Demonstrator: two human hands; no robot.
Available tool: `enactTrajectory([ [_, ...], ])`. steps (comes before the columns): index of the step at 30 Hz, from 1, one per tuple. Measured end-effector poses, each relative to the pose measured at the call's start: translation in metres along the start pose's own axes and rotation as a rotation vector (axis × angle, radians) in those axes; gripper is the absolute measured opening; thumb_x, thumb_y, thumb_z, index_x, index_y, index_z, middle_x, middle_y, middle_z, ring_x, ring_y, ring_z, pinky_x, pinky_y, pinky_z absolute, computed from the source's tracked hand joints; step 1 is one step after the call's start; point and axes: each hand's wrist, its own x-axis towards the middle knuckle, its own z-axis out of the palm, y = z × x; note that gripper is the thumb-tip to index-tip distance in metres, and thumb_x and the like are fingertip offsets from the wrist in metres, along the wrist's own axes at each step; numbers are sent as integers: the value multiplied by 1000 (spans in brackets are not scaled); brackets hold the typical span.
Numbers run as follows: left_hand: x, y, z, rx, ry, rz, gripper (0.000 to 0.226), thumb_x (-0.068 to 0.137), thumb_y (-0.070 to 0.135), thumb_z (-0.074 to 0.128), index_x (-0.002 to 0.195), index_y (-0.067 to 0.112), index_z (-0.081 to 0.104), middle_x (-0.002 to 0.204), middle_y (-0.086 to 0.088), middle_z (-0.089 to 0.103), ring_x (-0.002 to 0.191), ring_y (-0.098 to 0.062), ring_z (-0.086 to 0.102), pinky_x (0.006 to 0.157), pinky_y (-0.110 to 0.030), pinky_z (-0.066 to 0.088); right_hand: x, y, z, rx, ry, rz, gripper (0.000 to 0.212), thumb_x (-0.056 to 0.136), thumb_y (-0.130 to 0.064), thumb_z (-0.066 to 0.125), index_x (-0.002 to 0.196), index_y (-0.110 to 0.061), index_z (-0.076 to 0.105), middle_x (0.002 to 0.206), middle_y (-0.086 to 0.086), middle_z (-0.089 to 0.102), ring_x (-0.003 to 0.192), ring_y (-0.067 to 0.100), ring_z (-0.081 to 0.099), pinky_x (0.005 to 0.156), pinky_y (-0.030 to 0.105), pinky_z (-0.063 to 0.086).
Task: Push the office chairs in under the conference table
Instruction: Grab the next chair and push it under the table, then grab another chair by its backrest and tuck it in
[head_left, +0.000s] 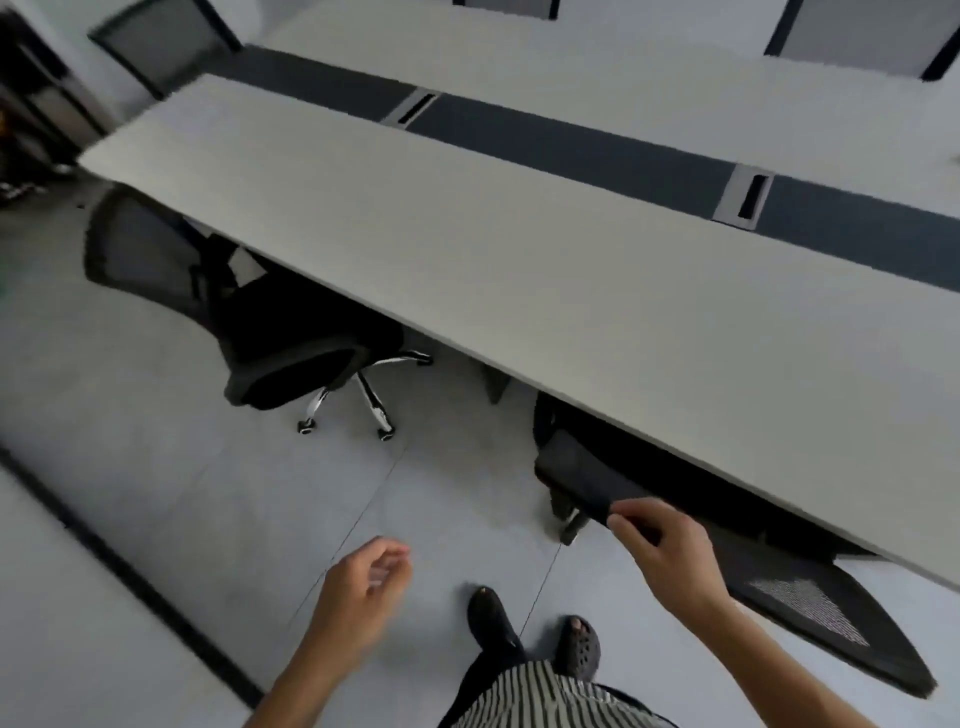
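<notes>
My right hand (670, 556) rests its fingertips on the padded black armrest (582, 480) of the near chair (810, 618), gripping nothing firmly, to steer its mesh back against the conference table (519, 260); its seat already sits under the smooth pale top. My left hand (363, 592) hangs loosely curled and empty on my side of the table. The other mesh-backed chair (249, 312), further left along the table's edge, is angled and half out, chrome legs showing.

The long table (519, 270) has a pale grey top with a dark centre strip. The near chair (810, 613), black mesh, is tucked in, its back just beside the edge. The left chair (218, 306) sits angled, half under.
</notes>
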Motion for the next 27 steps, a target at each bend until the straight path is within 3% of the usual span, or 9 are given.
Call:
enactTrajectory([
  [3, -53, -39, -35, -261, 191, -193, 17, 84, 5, 64, 78, 20, 70, 76, -7, 74, 71, -14, 67, 61, -15, 49, 3, -34, 20, 82, -119, -93, 8, 86, -22, 68, 85, -29, 72, 80, -10, 74, 77, 5, 68, 69, 24, 53],
  [6, -92, -70, -65, -456, 381, -346, 10, 86, 4, 60, 84, 8, 69, 68, -7, 74, 75, -30, 67, 67, -34, 49, 5, -69, 43, 81, -265, -178, 10, 86, -17, 68, 83, -26, 72, 74, -3, 74, 72, 17, 70, 66, 29, 54],
  [10, -115, -98, -103, -582, 535, -408, 12, 88, 1, 57, 85, 4, 68, 68, -8, 74, 75, -33, 67, 66, -36, 47, 10, -109, 91, 47, -343, -236, 9, 85, -15, 68, 83, -23, 72, 70, -1, 73, 63, 24, 68, 57, 34, 53],
  [13, -113, -124, -141, -630, 581, -413, 11, 88, 3, 57, 87, 5, 68, 70, -8, 75, 77, -32, 69, 71, -39, 50, 9, -146, 140, 50, -372, -259, 9, 85, -14, 69, 84, -22, 73, 73, -3, 76, 70, 12, 72, 69, 32, 55],
  [16, -109, -153, -193, -634, 615, -367, 10, 88, 3, 58, 88, 6, 68, 72, -7, 75, 77, -30, 70, 68, -38, 50, 0, -187, 198, 90, -388, -263, 10, 84, -11, 69, 84, -20, 73, 74, -3, 76, 71, 13, 73, 68, 28, 55],
  [20, -107, -188, -263, -648, 690, -340, 11, 88, 3, 57, 88, 6, 68, 73, -8, 75, 74, -28, 69, 67, -37, 50, -19, -242, 267, 92, -453, -298, 11, 84, -13, 69, 86, -23, 72, 76, -3, 77, 73, 12, 73, 68, 32, 56],
  [27, -65, -227, -345, -722, 707, -351, 12, 88, 4, 57, 87, 5, 68, 73, -9, 75, 77, -32, 68, 70, -39, 50, -11, -304, 329, 56, -434, -312, 14, 83, -11, 70, 85, -25, 72, 75, -2, 77, 71, 9, 72, 69, 31, 55],
])
